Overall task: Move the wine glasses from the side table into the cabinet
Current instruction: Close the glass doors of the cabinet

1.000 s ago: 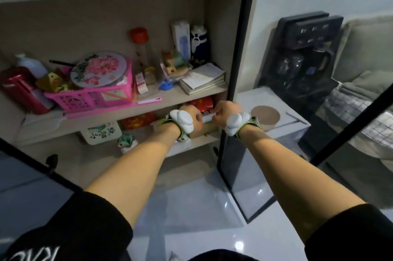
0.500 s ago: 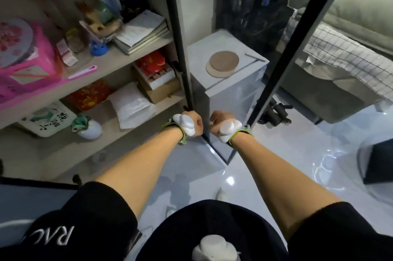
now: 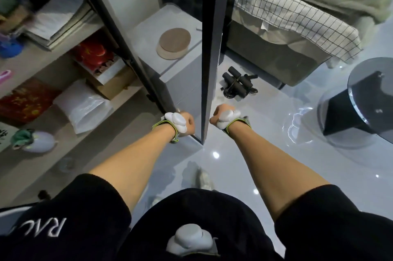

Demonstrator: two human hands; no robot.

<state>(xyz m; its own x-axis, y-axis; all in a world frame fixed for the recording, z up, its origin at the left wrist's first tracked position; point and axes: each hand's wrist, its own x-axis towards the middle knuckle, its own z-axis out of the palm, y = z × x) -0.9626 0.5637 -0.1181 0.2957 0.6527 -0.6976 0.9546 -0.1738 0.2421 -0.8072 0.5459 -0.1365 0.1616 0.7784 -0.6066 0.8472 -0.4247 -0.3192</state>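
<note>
Fingers of the left hand (image 3: 187,125) and right hand (image 3: 219,115) curl away, hidden. Upper-left shelf items (image 3: 12,16) are blurred. The round table (image 3: 370,99) is cut off at the right edge.

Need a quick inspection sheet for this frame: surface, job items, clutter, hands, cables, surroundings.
Surface: grey side cabinet top holds only two stacked round coasters.
Job's things: wine glasses: nothing seen; cabinet shelves stand open, glass door edge between the fists.
Clutter: stacked papers, red box, white pouch on the shelves.
Hands: left hand and right hand fisted, each with a white wrist device; what they hold, cannot tell.
Cables: nothing seen.
Surroundings: black foam-grip exerciser on glossy floor, checked blanket on sofa, round glass table.
</note>
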